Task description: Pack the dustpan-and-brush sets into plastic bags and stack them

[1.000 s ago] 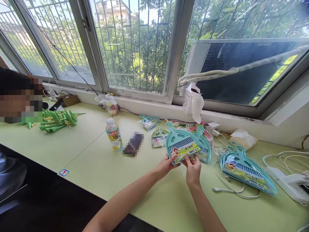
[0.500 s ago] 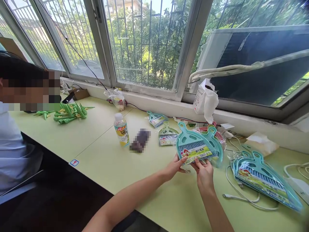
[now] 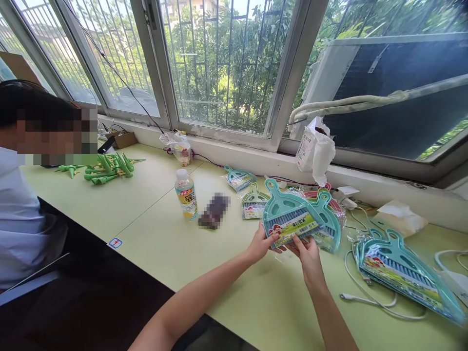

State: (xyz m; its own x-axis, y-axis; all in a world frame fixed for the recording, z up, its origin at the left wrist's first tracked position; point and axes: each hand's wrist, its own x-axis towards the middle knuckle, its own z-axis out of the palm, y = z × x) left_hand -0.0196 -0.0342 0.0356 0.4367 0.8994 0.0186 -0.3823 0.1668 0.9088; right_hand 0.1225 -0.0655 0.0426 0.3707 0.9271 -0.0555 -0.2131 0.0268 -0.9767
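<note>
Between my two hands is a teal dustpan and brush set (image 3: 288, 214) with a printed label strip, tilted up over the table. My left hand (image 3: 263, 243) grips its lower left edge, and my right hand (image 3: 306, 252) pinches the lower edge further right, thumb on the label. Just behind it lies another teal dustpan set (image 3: 331, 224), partly covered. A pink dustpan (image 3: 334, 202) shows behind that one, in clear wrap. Left of them are a green dustpan set (image 3: 253, 202) and a blue-teal one (image 3: 239, 179). Several more teal sets are stacked (image 3: 405, 273) at the right.
A drink bottle (image 3: 186, 195) stands by a blurred dark object (image 3: 215, 211). White cables (image 3: 380, 300) lie beside the right stack. Green pointed pieces (image 3: 109, 169) are heaped near a seated person (image 3: 22, 209) at the left. A torn white packet (image 3: 315, 150) rests on the sill.
The held dustpan set has shifted slightly left and tilted a little more, both hands still on it. The whole view has moved slightly.
</note>
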